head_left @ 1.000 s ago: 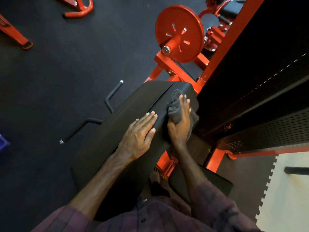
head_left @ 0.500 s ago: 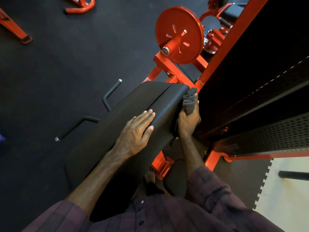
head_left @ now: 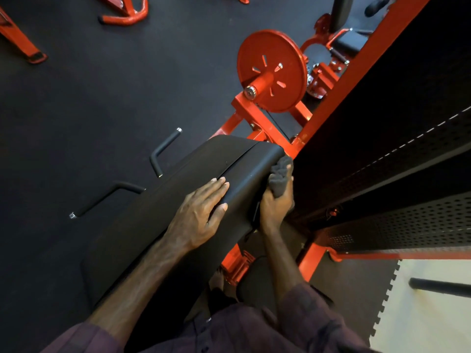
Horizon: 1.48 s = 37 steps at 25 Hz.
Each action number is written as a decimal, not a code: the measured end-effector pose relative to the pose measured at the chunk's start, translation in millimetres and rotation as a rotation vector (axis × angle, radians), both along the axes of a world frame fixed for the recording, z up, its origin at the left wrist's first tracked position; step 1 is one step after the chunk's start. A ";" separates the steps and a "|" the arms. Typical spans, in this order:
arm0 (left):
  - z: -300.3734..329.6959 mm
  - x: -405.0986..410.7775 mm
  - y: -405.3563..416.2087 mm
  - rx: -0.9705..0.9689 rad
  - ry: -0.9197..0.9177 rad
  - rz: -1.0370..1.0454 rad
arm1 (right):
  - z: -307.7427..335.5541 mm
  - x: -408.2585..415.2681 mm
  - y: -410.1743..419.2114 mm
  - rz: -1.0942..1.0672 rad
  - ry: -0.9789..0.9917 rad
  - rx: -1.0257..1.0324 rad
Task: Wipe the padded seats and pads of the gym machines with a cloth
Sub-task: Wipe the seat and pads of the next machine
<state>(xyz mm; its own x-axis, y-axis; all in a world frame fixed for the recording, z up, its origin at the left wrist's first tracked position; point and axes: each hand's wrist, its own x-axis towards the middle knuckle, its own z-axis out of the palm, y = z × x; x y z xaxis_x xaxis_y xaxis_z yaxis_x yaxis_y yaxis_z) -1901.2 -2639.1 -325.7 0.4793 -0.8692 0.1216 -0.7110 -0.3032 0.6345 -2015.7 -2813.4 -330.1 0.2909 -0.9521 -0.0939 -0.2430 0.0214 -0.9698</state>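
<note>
Black vinyl covers the long padded bench pad (head_left: 178, 215) at centre. The left hand (head_left: 196, 215) lies flat, fingers straight, steadying it. At three o'clock the right hand (head_left: 276, 203) clutches a bunched grey cloth (head_left: 279, 177) against the pad's side edge; firm overlapping strokes along that edge would clean best.

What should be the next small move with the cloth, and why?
Probably drag the grey cloth down along the side edge of the black pad. The right hand grips it bunched at the far corner, and the left hand lies flat on top, steadying the pad.
</note>
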 end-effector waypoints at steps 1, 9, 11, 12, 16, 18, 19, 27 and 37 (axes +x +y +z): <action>0.5 0.2 0.0 -0.002 0.002 0.008 | 8.5 -0.6 12.5 0.077 -0.005 -0.040; -0.3 -3.1 1.4 0.007 0.000 0.062 | 77.3 33.6 -131.4 0.953 0.594 -0.607; -1.2 -5.1 2.6 0.008 -0.008 0.083 | 79.1 47.8 -124.5 1.222 0.689 -0.690; -0.6 -5.3 2.8 0.015 -0.008 0.099 | 76.9 54.5 -122.3 1.342 0.708 -0.723; 0.4 -6.9 6.0 0.048 0.002 0.143 | 96.3 66.4 -131.9 1.174 0.835 -0.617; -0.7 -8.1 9.7 0.042 -0.015 0.172 | 96.1 51.2 -116.7 1.217 0.802 -0.676; -2.0 -8.4 11.2 0.040 -0.018 0.190 | 90.7 45.6 -99.7 1.331 0.792 -0.711; -2.9 -10.9 25.1 0.078 -0.002 0.243 | 86.2 46.4 -71.1 1.301 0.778 -0.727; -2.8 -15.9 66.9 0.147 0.047 0.273 | 82.9 27.3 -20.8 1.446 0.721 -0.694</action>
